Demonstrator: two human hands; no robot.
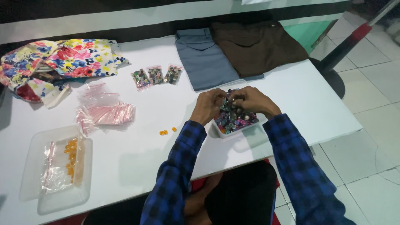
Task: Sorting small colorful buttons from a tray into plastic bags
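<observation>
Clear tub sits right under both hands, heaped with dark, multicoloured buttons. The pile's mounded above the rim, with the fingers dug into its far side.

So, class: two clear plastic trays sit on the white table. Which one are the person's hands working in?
The tray heaped with dark multicoloured buttons, under the left hand and right hand. The other tray holds orange beads, untouched.

A flowery cloth lies at the far corner of the white surface. Three small filled bags sit in a row near folded grey trousers and brown trousers. Empty little bags lie in a heap. Orange beads rest in a clear tray.
</observation>
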